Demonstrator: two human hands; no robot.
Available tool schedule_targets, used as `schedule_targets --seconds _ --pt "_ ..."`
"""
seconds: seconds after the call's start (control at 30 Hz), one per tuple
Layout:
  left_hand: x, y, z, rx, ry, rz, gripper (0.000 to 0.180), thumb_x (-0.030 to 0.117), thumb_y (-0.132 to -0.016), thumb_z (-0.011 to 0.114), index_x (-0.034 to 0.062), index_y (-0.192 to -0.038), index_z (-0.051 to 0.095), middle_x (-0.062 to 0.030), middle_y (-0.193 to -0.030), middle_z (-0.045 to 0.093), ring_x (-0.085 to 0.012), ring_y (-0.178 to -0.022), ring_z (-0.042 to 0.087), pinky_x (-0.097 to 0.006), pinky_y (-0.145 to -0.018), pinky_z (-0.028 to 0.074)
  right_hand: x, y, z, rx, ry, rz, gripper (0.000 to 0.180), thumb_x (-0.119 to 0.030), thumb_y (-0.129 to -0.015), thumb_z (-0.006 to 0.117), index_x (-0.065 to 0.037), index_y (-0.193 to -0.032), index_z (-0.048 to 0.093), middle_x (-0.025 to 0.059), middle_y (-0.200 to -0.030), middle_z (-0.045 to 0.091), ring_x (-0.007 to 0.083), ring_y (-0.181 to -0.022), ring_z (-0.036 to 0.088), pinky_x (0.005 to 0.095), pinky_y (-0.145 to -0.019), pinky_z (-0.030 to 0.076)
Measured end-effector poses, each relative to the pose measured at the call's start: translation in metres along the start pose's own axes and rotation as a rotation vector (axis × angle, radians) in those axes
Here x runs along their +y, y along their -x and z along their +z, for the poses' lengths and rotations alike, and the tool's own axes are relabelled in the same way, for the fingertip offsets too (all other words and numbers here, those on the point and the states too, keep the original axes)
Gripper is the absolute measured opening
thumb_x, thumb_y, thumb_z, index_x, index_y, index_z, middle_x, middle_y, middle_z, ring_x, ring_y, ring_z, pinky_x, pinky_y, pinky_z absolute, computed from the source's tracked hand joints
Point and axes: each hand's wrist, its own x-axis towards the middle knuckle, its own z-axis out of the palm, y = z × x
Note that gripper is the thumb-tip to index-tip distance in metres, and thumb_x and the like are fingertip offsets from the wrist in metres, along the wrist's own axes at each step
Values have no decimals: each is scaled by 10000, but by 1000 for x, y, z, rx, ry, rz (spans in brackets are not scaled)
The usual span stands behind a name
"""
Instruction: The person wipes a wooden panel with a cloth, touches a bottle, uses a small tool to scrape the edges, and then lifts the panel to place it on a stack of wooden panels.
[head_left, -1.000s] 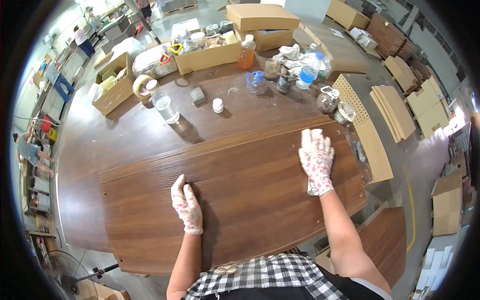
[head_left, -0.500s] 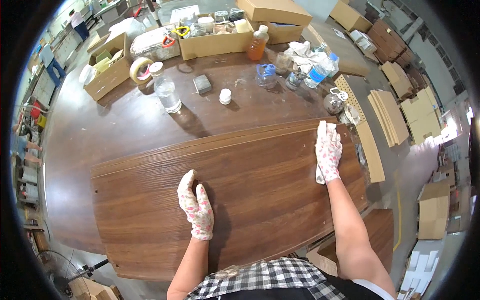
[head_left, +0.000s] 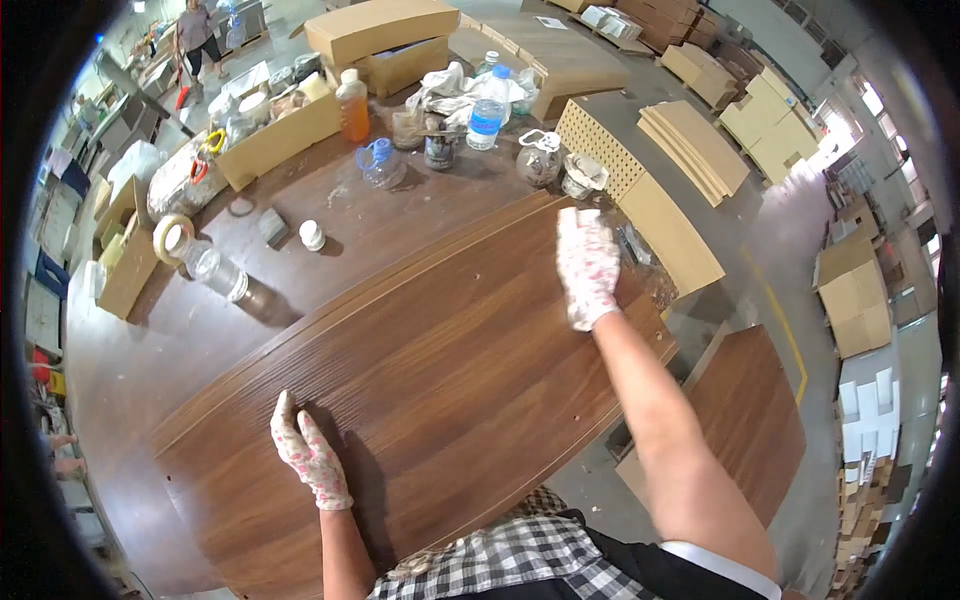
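The right hand (head_left: 588, 265), in a white glove with pink spots, lay palm down over the far right end of a dark brown wood-grain panel (head_left: 440, 350), its fingers straight and close together. It was a little blurred, and whether it had hold of anything beneath the palm could not be told. The left hand (head_left: 310, 455), gloved alike, was half open over the panel's left part, thumb apart from the loosely bent fingers, its grasp empty; whether it touched the surface was unclear. The panel lay on a brown table (head_left: 110, 390), slanting from lower left to upper right.

Beyond its far edge stood a small white container (head_left: 312, 236), a grey block (head_left: 272, 228) and a clear bottle (head_left: 218, 272) beside a tape roll (head_left: 161, 240). Farther back, a blue-capped bottle (head_left: 485, 122) wore a blue and white label, its print too small to read. Near it were a blue-topped jug (head_left: 381, 168) and a bottle of orange liquid (head_left: 354, 115). Past them, a white sheet (head_left: 550, 22) lay on a brown surface, any writing illegible.
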Motion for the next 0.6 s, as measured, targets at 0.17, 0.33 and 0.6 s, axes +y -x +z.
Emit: schedule_targets --seconds 0.17,0.33,0.6 --pt "-47 6 -38 72 -175 12 328 45 -925 501 -17 -1244 539 -155 -1196 575 -250 -1106 547 -364 -979 419 -188 27 -185 -61 -391 -745 240 -191 -851 503 -130 -1074 566 147 -1072 609 279 -948 613 417 -712 520" --pt "-69 -4 -88 226 -192 -66 317 90 -950 491 -27 -1241 538 -148 -1190 578 -239 -1093 549 -345 -979 416 -118 28 -155 -430 -386 -405 289 -223 -901 473 -112 -1162 527 143 -1170 575 278 -1034 574 437 -850 488" --pt "-69 -33 -74 179 -299 -91 328 142 -961 488 -4 -1249 551 -149 -1209 580 -258 -1134 531 -369 -1006 388 71 -16 -74 -112 -888 476 364 -194 -974 408 -83 -1302 521 82 -1279 562 228 -1200 505 320 -1046 368"
